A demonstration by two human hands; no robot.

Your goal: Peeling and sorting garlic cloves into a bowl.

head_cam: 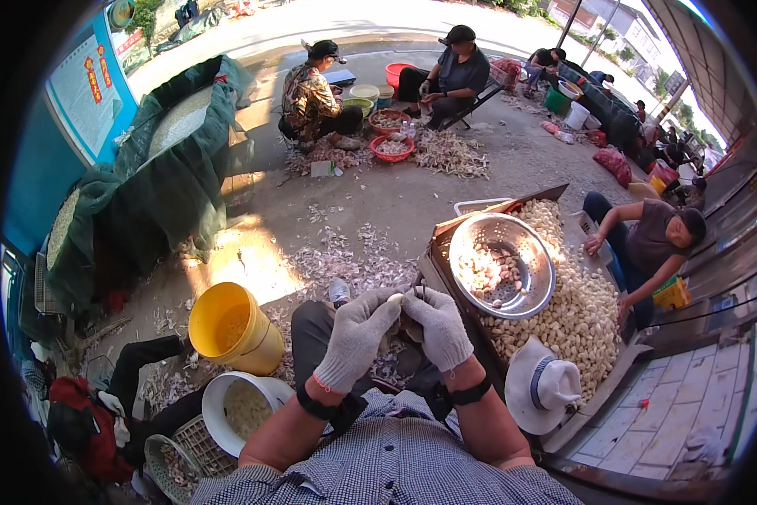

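Both my hands wear pale knitted gloves and meet in front of my chest, fingertips close together. My left hand (361, 338) pinches a pale garlic clove (395, 299) between thumb and fingers. My right hand (438, 325) is closed beside it on a small dark tool, perhaps a knife, whose shape is mostly hidden by the fingers. Right of my hands, a perforated steel colander (538, 287) holds unpeeled and peeled cloves. It rests on a large heap of peeled garlic cloves (580, 315) on a raised surface with a board edge.
A white hat (545, 386) lies on the heap's near edge. At left stand a yellow bucket (261, 341) and a white bucket (211, 410). Garlic skins (353, 252) litter the ground. A co-worker (653, 233) reaches to the heap; another person (94, 429) sits lower left; others sit farther off.
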